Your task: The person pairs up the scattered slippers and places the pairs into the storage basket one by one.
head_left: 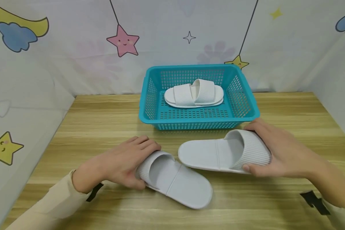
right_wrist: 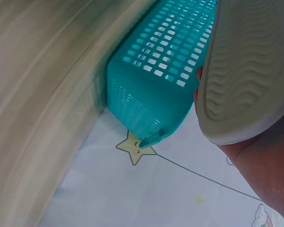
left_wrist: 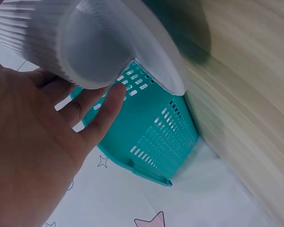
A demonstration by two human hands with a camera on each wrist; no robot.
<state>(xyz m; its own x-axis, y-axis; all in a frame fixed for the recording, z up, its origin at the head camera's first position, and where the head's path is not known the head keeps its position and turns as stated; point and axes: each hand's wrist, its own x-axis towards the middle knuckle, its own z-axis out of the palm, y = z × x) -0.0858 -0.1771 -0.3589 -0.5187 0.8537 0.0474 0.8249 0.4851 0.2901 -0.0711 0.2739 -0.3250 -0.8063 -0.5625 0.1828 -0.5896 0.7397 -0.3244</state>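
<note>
Two white slippers with ribbed straps are in my hands, in front of the basket. My left hand [head_left: 126,161] grips the left slipper [head_left: 187,187] around its strap end, thumb at the near side and fingers over the far side; its heel points to the right and toward me. With my right hand [head_left: 279,151] I hold the right slipper [head_left: 201,153] by its strap end, heel pointing left. The two heels lie close together in the head view. In the right wrist view the wavy sole [right_wrist: 246,71] of the right slipper shows, tilted up off the table.
A teal plastic basket [head_left: 199,121] with slotted walls stands at the back of the wooden table [head_left: 103,118]. Inside it another pair of white slippers [head_left: 184,95] lies nested. A patterned cloth [head_left: 166,28] with stars hangs behind and at the sides.
</note>
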